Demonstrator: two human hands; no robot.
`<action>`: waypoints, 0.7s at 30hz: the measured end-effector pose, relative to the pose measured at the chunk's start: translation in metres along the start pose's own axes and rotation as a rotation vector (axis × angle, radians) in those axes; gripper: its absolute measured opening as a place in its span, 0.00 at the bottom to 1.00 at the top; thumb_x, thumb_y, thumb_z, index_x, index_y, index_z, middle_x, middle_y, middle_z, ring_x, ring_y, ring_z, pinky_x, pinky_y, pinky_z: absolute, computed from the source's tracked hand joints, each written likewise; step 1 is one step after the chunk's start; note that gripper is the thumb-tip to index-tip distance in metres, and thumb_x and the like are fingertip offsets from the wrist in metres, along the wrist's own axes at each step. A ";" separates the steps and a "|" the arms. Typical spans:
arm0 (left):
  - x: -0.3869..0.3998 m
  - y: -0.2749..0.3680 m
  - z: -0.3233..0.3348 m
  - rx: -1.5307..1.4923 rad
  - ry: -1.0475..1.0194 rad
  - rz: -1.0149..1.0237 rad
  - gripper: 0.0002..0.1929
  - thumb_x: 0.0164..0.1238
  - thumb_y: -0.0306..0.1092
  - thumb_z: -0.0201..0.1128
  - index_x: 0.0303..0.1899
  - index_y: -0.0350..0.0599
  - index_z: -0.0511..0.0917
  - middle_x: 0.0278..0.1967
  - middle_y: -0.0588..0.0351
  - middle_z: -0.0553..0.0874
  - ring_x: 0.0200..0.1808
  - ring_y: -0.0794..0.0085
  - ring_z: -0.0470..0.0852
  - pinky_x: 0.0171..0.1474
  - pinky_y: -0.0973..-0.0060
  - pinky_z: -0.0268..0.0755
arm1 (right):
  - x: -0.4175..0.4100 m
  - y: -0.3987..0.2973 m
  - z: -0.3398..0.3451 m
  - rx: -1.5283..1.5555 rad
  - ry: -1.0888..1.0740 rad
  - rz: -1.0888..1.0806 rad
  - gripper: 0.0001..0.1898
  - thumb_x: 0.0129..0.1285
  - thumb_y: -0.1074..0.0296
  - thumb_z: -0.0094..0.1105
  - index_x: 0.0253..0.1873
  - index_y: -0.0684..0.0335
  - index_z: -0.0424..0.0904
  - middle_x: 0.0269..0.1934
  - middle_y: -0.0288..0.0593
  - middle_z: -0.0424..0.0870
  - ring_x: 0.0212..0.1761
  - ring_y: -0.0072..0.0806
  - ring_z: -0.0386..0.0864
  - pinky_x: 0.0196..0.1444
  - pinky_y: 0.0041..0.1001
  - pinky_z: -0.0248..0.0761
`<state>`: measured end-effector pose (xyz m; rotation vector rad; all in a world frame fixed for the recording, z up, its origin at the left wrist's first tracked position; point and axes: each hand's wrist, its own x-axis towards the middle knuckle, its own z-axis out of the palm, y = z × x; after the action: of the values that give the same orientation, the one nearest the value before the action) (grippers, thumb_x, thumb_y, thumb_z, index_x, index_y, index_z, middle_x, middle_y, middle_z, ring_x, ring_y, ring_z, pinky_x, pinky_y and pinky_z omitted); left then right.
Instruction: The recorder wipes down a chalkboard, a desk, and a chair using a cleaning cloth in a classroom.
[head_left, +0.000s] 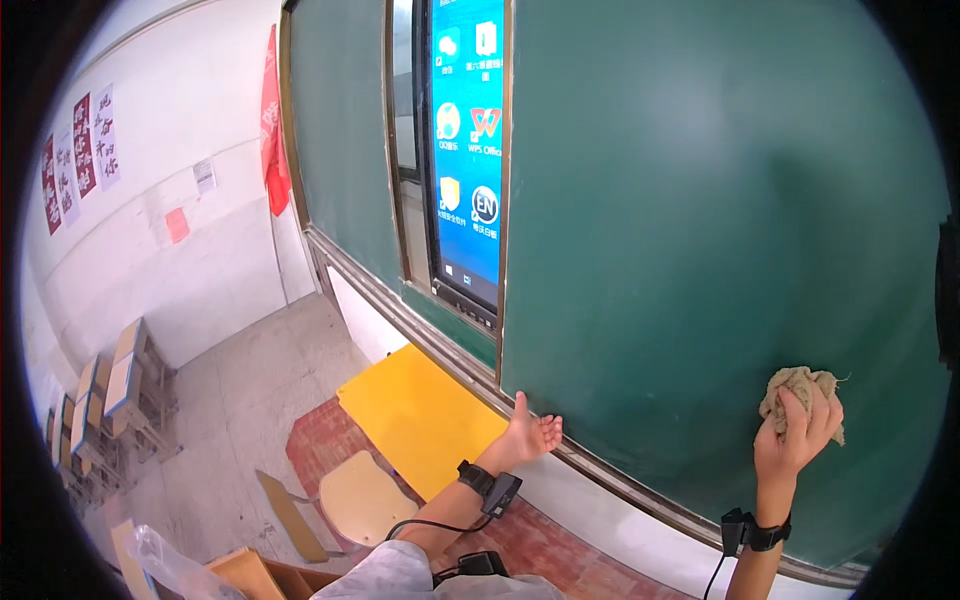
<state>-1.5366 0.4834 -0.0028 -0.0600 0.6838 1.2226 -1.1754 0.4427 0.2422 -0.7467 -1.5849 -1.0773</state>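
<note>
A crumpled tan cloth (795, 386) is bunched under my right hand (802, 435), which presses it against the lower right of the green chalkboard (645, 247). My left hand (534, 435) is near the board's lower frame rail (600, 463). Its thumb points up, its fingers are loosely curled, and nothing shows in it. Whether it touches the rail I cannot tell. Black straps with small devices and cables circle both wrists.
Left of the panel, a lit display screen (465, 142) shows app icons. Below stand a yellow table (420, 412) and a chair (364, 495) on a reddish platform (319, 435). Several desks (124, 382) line the far left, a red flag (274, 135) hangs by the wall, and a wooden cabinet (247, 574) is bottom left.
</note>
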 end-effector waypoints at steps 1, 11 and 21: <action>0.000 0.005 -0.003 -0.009 -0.005 -0.011 0.45 0.63 0.86 0.38 0.39 0.41 0.69 0.36 0.52 0.82 0.36 0.64 0.81 0.44 0.66 0.79 | 0.002 -0.005 0.003 0.009 -0.008 0.004 0.18 0.49 0.84 0.65 0.45 0.57 0.84 0.52 0.46 0.83 0.55 0.51 0.75 0.55 0.47 0.68; -0.009 0.018 -0.001 -0.110 -0.016 0.033 0.42 0.66 0.82 0.41 0.36 0.41 0.70 0.34 0.54 0.82 0.34 0.65 0.80 0.44 0.67 0.78 | 0.007 -0.034 0.016 0.031 -0.105 0.032 0.20 0.46 0.83 0.63 0.46 0.55 0.83 0.51 0.45 0.82 0.53 0.51 0.73 0.54 0.46 0.67; -0.011 0.023 0.004 -0.197 0.006 0.012 0.40 0.69 0.80 0.40 0.32 0.43 0.70 0.33 0.54 0.84 0.33 0.66 0.82 0.43 0.67 0.79 | 0.009 -0.058 0.025 0.109 -0.186 -0.053 0.20 0.45 0.83 0.62 0.44 0.53 0.82 0.49 0.42 0.81 0.50 0.48 0.75 0.50 0.46 0.66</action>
<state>-1.5569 0.4841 0.0134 -0.2237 0.5677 1.2986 -1.2383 0.4414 0.2337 -0.7524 -1.8152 -0.9728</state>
